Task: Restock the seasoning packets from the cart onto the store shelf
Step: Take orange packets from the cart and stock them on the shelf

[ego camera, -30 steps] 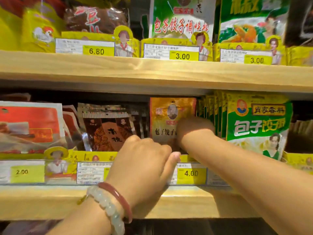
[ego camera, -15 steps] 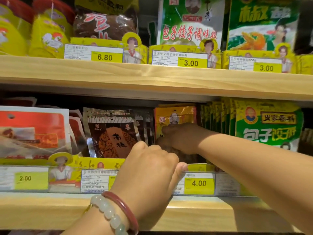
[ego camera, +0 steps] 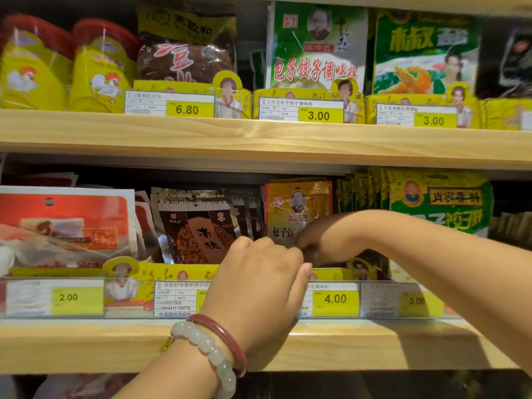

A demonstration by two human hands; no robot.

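A stack of orange-yellow seasoning packets (ego camera: 299, 203) stands upright in the middle of the lower shelf (ego camera: 86, 347). My right hand (ego camera: 313, 240) reaches in from the right and lies in shadow at the packets' lower part, with its fingers bent down around the front packet. My left hand (ego camera: 259, 272), which has two bracelets on its wrist, sits just left of it. Its fingers curl over the yellow front rail (ego camera: 184, 272) and its thumb lies along the rail's front. The fingertips of both hands are hidden.
Dark brown packets (ego camera: 198, 226) stand left of the yellow stack, and red-and-white bags (ego camera: 66, 223) are further left. Green packets (ego camera: 440, 203) fill the right. A clear strip holds price labels (ego camera: 335, 299). The upper shelf (ego camera: 259, 139) holds more bags.
My right hand has slid down from the middle of the yellow packet to its base. My left hand has stayed at the front rail. The view has tilted slightly upward.
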